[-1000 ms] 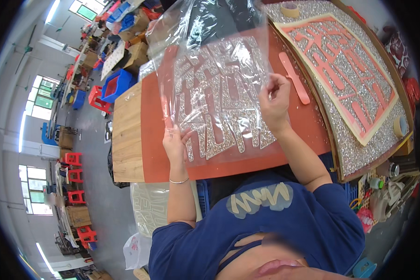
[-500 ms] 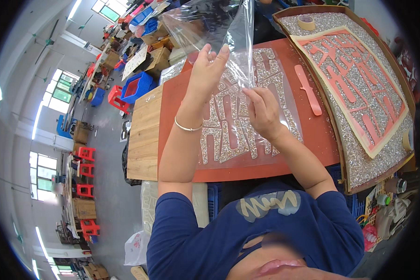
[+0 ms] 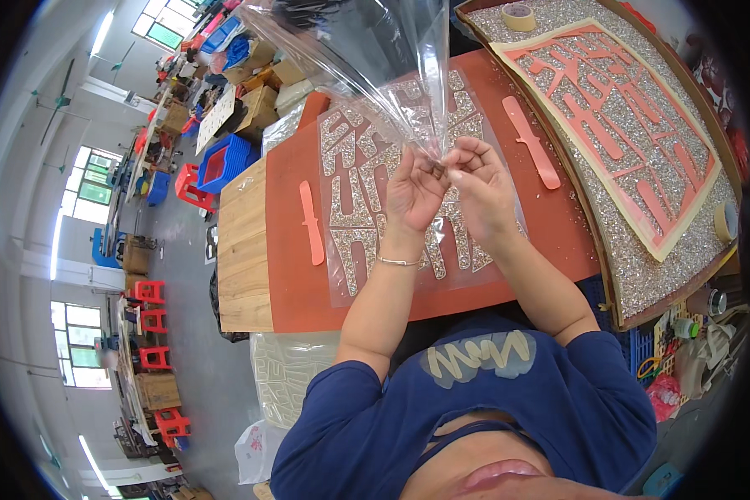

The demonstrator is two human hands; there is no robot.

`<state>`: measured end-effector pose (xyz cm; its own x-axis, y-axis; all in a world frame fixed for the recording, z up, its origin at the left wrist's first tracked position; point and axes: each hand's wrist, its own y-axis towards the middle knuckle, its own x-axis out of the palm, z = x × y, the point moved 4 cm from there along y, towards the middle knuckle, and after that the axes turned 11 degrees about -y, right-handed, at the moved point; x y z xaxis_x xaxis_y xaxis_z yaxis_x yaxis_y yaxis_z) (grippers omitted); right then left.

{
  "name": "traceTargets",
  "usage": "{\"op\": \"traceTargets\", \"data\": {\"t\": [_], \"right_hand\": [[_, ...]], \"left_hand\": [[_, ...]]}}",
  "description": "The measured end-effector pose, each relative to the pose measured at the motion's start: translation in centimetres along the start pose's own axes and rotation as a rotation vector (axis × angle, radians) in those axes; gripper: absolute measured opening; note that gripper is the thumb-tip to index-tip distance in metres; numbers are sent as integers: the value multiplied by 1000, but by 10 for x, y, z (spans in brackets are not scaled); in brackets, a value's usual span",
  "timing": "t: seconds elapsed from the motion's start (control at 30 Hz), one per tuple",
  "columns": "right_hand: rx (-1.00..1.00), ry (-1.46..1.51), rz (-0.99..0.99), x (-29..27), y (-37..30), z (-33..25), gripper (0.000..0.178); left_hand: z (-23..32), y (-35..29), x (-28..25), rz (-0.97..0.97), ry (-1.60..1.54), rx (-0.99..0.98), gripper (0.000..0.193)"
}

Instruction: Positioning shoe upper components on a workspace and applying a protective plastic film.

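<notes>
My left hand [image 3: 418, 190] and my right hand [image 3: 481, 190] are close together above the work mat, fingers pinching a gathered edge of clear plastic film [image 3: 350, 50]. From that edge the film fans out upward and away, creased and shiny. Below them, on the red-brown mat [image 3: 296, 300], lies a transparent sheet bearing several glittery, stone-covered cut shapes [image 3: 351, 218]; my hands and wrists hide part of it. A pink flat strip with a small crossbar [image 3: 311, 223] lies left of the sheet, and a similar pink strip [image 3: 530, 143] lies right of it.
At the right, a brown-rimmed tray [image 3: 604, 283] of glittering grains holds a pink cut-out stencil [image 3: 593, 125] with a cream border. Tape rolls [image 3: 519, 17] rest on it. A wooden board [image 3: 243, 250] shows left of the mat. Blue crates [image 3: 225, 165] and red stools [image 3: 151, 292] stand farther left.
My left hand has come down and right to meet my right hand at the film's edge. The film now spreads farther left, and the left pink strip has come into sight.
</notes>
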<state>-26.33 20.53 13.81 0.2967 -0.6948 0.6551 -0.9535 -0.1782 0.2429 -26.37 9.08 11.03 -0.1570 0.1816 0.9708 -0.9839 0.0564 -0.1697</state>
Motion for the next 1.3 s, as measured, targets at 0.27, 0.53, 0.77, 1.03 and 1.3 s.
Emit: {"op": "traceTargets", "data": {"t": [0.27, 0.53, 0.77, 1.03, 1.3], "right_hand": [[614, 591, -176, -10, -1, 10, 25], [787, 393, -104, -21, -29, 42, 19], [731, 283, -102, -11, -62, 55, 13], [790, 246, 3, -30, -110, 77, 13], [576, 438, -27, -18, -101, 43, 6]], "left_hand": [[33, -15, -9, -23, 1, 284, 9], [46, -71, -28, 78, 245, 564, 8], [48, -104, -14, 84, 453, 817, 7], [47, -128, -65, 241, 413, 862, 5], [53, -125, -78, 309, 115, 610, 20]]}}
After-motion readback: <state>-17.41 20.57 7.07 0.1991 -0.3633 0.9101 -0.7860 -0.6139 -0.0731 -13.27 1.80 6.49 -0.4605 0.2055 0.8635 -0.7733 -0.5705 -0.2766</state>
